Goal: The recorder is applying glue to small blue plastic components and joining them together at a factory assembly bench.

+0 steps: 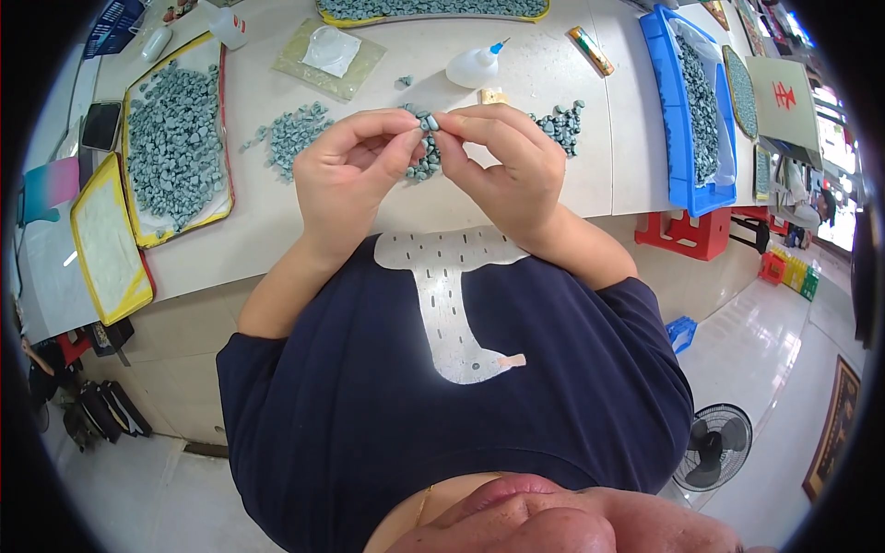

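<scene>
My two hands meet over the table, fingertips almost touching. In a pinch of thumb and forefinger, my left hand (355,161) is closed on a small grey-green stone-like piece (424,121). My right hand (507,157) pinches at the same spot; whether it grips the same piece or a second one is too small to tell. Just below the fingertips lies a small pile of similar pieces (424,168), partly hidden by the hands. Another pile (295,134) spreads left of my left hand, and a darker pile (564,127) sits beyond my right hand.
A white squeeze bottle (472,68) with a blue tip stands behind the hands, near a pad with white paper (332,51). Left is a yellow-edged tray (224,111) of pieces; right, a blue bin (710,199) of them. A red stool (682,236) stands below the table edge.
</scene>
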Available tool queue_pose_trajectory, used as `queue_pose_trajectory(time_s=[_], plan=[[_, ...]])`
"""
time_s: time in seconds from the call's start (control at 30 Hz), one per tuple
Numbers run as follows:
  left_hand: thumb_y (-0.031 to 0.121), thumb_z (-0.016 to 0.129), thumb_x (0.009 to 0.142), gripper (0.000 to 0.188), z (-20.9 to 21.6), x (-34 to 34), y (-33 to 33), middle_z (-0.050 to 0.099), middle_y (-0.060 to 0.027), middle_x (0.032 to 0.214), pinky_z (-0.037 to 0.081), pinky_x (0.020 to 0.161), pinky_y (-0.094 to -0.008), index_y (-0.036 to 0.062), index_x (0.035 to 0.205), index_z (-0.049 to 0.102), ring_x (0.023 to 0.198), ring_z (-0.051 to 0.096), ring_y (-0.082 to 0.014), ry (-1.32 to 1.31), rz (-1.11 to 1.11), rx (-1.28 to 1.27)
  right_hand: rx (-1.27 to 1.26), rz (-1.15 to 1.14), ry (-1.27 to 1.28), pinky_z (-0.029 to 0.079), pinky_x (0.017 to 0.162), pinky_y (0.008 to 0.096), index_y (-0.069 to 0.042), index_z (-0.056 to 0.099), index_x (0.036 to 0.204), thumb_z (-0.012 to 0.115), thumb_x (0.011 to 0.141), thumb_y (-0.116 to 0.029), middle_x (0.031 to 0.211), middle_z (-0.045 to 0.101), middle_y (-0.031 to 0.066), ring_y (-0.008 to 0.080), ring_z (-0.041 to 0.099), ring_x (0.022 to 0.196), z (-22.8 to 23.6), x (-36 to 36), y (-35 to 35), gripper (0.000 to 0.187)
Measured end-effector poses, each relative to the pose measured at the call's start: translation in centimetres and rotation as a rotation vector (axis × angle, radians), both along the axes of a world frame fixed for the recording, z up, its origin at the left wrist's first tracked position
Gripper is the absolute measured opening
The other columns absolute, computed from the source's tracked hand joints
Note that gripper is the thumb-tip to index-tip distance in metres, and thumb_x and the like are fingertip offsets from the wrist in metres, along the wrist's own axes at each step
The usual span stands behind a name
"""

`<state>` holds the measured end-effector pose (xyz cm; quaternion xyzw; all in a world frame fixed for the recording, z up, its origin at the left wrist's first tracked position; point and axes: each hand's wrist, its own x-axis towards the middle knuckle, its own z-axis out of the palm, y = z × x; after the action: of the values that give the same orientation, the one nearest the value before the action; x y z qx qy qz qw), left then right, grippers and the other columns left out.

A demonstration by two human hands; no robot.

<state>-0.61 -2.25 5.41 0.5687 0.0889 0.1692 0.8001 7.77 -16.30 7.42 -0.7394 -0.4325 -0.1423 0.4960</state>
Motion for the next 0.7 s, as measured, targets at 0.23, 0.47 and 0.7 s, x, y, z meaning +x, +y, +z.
queue_pose_trajectory(time_s=[0.23,0.47,0.7], plan=[[-0.003,0.061,0.086,0.014,-0.7,0.1,0.0,0.065,-0.0093,0.091,0.054,0.074,-0.0242,-0.006,0.1,0.062,0.08,0.064,-0.013,0.011,-0.06,-0.097,-0.028,-0.027,0.025,0.052,0.058,0.0244,0.001,0.064,0.077,0.072,0.065,0.008,0.076,0.067,0.0092,0.0163,0.064,0.065,0.0,-0.2,0.0,0.016],[-0.002,0.061,0.086,0.014,-1.3,0.3,-0.2,0.066,-0.0093,0.09,0.054,0.074,-0.0245,-0.0056,0.1,0.062,0.08,0.064,-0.0126,0.019,-0.041,-0.046,-0.031,-0.07,0.048,0.051,0.057,0.0245,0.0,0.061,0.073,0.071,0.063,0.008,0.073,0.065,0.0087,0.016,0.063,0.062,-1.1,-0.3,0.2,0.016],[-0.001,0.062,0.087,0.015,-2.0,0.4,0.0,0.066,-0.0089,0.09,0.053,0.074,-0.0243,-0.0057,0.101,0.062,0.079,0.064,-0.0122,0.055,-0.059,-0.063,-0.028,-0.057,0.049,0.049,0.055,0.0235,0.0,0.06,0.073,0.071,0.064,0.008,0.073,0.065,0.0083,0.0151,0.062,0.061,-1.9,-0.2,0.1,0.017]])
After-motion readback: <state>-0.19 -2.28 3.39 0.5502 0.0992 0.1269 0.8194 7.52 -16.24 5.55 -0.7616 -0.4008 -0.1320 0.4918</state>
